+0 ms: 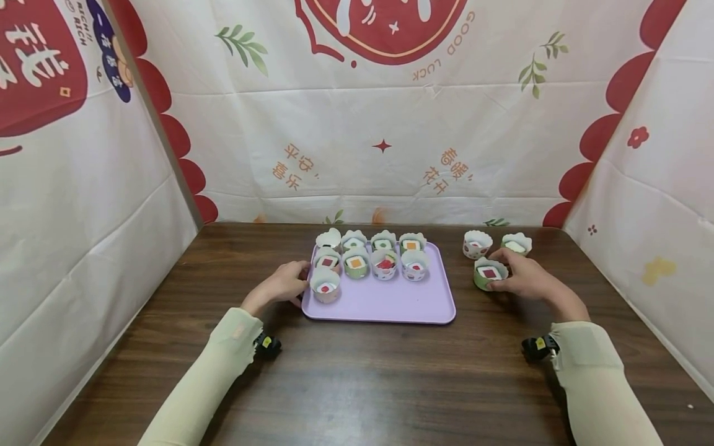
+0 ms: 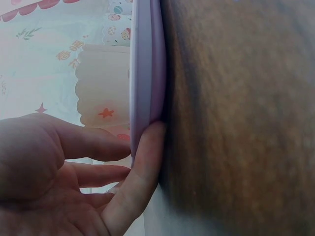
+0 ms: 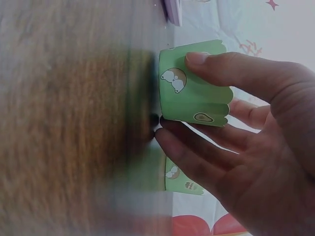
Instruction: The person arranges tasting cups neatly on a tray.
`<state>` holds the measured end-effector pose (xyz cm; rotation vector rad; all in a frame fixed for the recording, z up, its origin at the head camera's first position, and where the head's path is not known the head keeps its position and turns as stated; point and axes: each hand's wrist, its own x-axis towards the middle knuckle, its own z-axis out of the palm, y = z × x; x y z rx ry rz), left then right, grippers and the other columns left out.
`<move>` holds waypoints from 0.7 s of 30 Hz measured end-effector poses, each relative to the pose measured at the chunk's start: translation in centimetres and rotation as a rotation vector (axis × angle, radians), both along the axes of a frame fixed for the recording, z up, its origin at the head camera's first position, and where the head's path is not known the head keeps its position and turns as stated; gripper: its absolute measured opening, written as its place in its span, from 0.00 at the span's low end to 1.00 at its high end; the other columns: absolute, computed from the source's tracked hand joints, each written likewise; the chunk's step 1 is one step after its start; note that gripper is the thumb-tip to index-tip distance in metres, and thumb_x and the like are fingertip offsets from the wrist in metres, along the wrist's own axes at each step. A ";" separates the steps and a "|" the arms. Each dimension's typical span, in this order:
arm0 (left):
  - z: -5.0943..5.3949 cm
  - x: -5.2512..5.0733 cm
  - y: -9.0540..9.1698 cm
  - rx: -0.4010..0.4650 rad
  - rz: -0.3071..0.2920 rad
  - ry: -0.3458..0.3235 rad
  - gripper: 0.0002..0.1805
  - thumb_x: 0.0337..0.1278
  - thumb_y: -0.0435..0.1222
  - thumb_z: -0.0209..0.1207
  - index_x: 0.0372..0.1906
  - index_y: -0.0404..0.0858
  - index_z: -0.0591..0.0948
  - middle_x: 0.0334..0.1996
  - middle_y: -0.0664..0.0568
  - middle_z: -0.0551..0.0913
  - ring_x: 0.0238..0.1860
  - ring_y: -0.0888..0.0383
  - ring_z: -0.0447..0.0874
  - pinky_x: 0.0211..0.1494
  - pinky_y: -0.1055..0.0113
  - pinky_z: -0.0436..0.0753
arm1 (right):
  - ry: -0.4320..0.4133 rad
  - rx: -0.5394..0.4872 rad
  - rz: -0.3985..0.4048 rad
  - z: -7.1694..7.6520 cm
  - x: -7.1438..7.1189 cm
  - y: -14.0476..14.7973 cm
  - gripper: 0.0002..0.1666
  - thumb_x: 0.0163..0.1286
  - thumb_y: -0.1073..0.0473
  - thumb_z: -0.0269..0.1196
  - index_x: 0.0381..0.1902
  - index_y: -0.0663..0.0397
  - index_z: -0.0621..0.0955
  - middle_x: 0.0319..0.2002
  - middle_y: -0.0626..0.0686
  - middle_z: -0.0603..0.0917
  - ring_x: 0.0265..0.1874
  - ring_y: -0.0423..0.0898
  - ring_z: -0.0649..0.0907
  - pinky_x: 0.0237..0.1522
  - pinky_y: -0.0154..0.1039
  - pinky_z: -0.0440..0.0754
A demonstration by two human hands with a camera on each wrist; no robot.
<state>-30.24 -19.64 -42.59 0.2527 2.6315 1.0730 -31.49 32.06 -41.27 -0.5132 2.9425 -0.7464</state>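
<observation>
A lilac tray (image 1: 385, 303) lies on the table with several paper baking cups on it, set in rows toward its back and left. At its left edge is my left hand (image 1: 282, 284); in the left wrist view the fingertips (image 2: 150, 142) hold the tray's rim and outer side. To the right of the tray, my right hand (image 1: 527, 277) grips a green paper baking cup (image 1: 481, 280) with a white and dark red square inside. The right wrist view shows the thumb (image 3: 216, 65) on the green cup's wall and fingers around its far side, partly hidden.
Behind the gripped cup stand a white patterned cup (image 1: 476, 245) and another green cup (image 1: 515, 244). A printed white cloth (image 1: 385, 118) hangs behind the brown wooden table (image 1: 357, 384) and along both sides.
</observation>
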 end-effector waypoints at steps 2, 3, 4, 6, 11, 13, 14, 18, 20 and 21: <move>0.0 0.0 0.0 0.001 0.000 -0.002 0.31 0.65 0.26 0.52 0.73 0.23 0.66 0.54 0.32 0.77 0.46 0.45 0.85 0.31 0.61 0.91 | 0.001 -0.004 -0.002 0.2 0.0 0.0 0.39 0.61 0.52 0.76 0.61 0.66 0.71 0.53 0.70 0.82 0.48 0.60 0.82 0.48 0.49 0.80; 0.0 0.0 0.0 0.001 0.000 -0.004 0.31 0.65 0.26 0.52 0.73 0.23 0.65 0.54 0.32 0.77 0.46 0.45 0.85 0.31 0.61 0.91 | 0.002 -0.007 -0.004 0.3 0.0 0.0 0.39 0.61 0.52 0.76 0.61 0.66 0.71 0.53 0.70 0.82 0.48 0.59 0.82 0.47 0.48 0.80; 0.0 0.0 0.0 0.000 -0.001 -0.004 0.31 0.65 0.26 0.52 0.73 0.23 0.65 0.55 0.32 0.77 0.46 0.45 0.85 0.31 0.61 0.91 | 0.002 -0.013 -0.005 0.4 0.1 0.0 0.39 0.62 0.52 0.76 0.61 0.66 0.71 0.53 0.70 0.82 0.47 0.59 0.82 0.46 0.46 0.79; 0.1 0.0 0.0 0.000 0.000 -0.005 0.30 0.66 0.26 0.52 0.73 0.23 0.65 0.55 0.32 0.77 0.46 0.45 0.85 0.31 0.61 0.91 | 0.006 -0.031 -0.011 0.6 0.2 -0.1 0.39 0.62 0.53 0.76 0.62 0.66 0.70 0.51 0.69 0.82 0.46 0.57 0.82 0.44 0.44 0.79; 0.2 0.2 0.0 0.000 -0.004 -0.005 0.30 0.67 0.27 0.52 0.73 0.23 0.65 0.54 0.32 0.77 0.46 0.44 0.85 0.32 0.61 0.91 | 0.017 -0.062 -0.023 1.2 0.5 -0.5 0.39 0.62 0.53 0.76 0.62 0.65 0.70 0.53 0.70 0.81 0.46 0.58 0.82 0.43 0.40 0.78; 0.2 0.2 0.0 -0.001 -0.004 -0.007 0.30 0.67 0.27 0.52 0.73 0.23 0.65 0.54 0.32 0.77 0.46 0.44 0.85 0.32 0.61 0.91 | 0.013 -0.068 -0.024 1.5 0.6 -0.7 0.40 0.62 0.52 0.76 0.63 0.65 0.70 0.55 0.71 0.80 0.48 0.60 0.82 0.44 0.40 0.79; 0.2 0.2 0.0 -0.002 -0.003 -0.007 0.30 0.68 0.27 0.52 0.73 0.23 0.65 0.54 0.32 0.77 0.46 0.44 0.85 0.32 0.61 0.91 | 0.010 -0.069 -0.024 1.7 0.7 -0.8 0.40 0.63 0.52 0.76 0.63 0.64 0.69 0.56 0.71 0.79 0.49 0.61 0.82 0.45 0.41 0.79; 0.2 0.2 0.0 -0.011 -0.002 -0.013 0.31 0.68 0.27 0.52 0.74 0.24 0.64 0.55 0.31 0.77 0.46 0.45 0.84 0.33 0.61 0.91 | 0.016 -0.078 -0.014 2.4 0.9 -1.2 0.40 0.63 0.52 0.75 0.64 0.64 0.69 0.57 0.71 0.78 0.50 0.60 0.81 0.45 0.41 0.79; 0.2 0.2 0.0 -0.014 -0.003 -0.010 0.31 0.68 0.27 0.52 0.74 0.24 0.64 0.56 0.31 0.77 0.46 0.46 0.85 0.33 0.61 0.91 | 0.030 -0.082 -0.007 2.7 1.1 -1.5 0.40 0.63 0.52 0.76 0.63 0.63 0.69 0.57 0.71 0.79 0.50 0.59 0.81 0.46 0.41 0.79; 0.2 0.1 0.0 -0.015 -0.004 -0.008 0.31 0.68 0.27 0.52 0.74 0.24 0.64 0.56 0.31 0.77 0.46 0.46 0.85 0.33 0.61 0.91 | 0.034 -0.083 -0.005 2.9 1.2 -1.6 0.39 0.63 0.53 0.76 0.63 0.63 0.69 0.57 0.71 0.79 0.50 0.59 0.81 0.46 0.42 0.79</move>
